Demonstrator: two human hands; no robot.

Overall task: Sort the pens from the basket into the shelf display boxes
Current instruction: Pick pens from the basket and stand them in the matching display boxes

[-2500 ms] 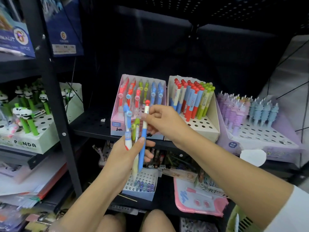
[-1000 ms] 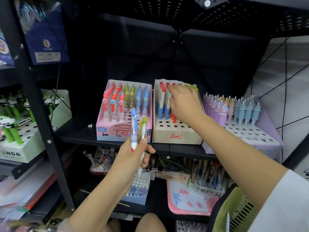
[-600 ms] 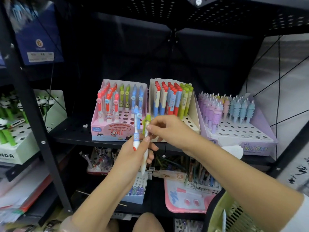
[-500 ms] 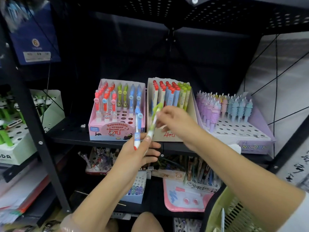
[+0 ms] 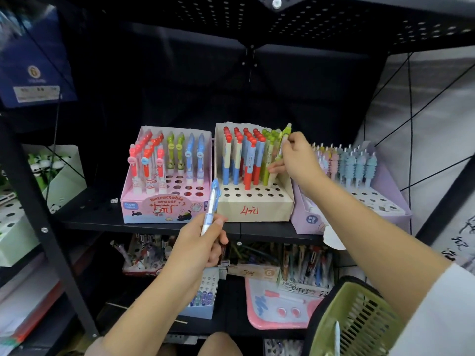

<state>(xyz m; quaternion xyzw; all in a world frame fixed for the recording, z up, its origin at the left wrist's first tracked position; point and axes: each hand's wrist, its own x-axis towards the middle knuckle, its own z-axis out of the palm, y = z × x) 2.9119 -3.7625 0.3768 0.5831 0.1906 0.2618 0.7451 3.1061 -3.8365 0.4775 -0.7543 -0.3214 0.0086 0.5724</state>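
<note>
Dark shop shelf ahead, display boxes in row. Our right hand pinches green pen over beige box, among other green pens. Pen near upright, long axis vertical, cap up, tip toward holes — we risk missing hole, knocking neighbours. Our left hand grips blue pen, cap up, leaning slightly right, before pink box.
</note>
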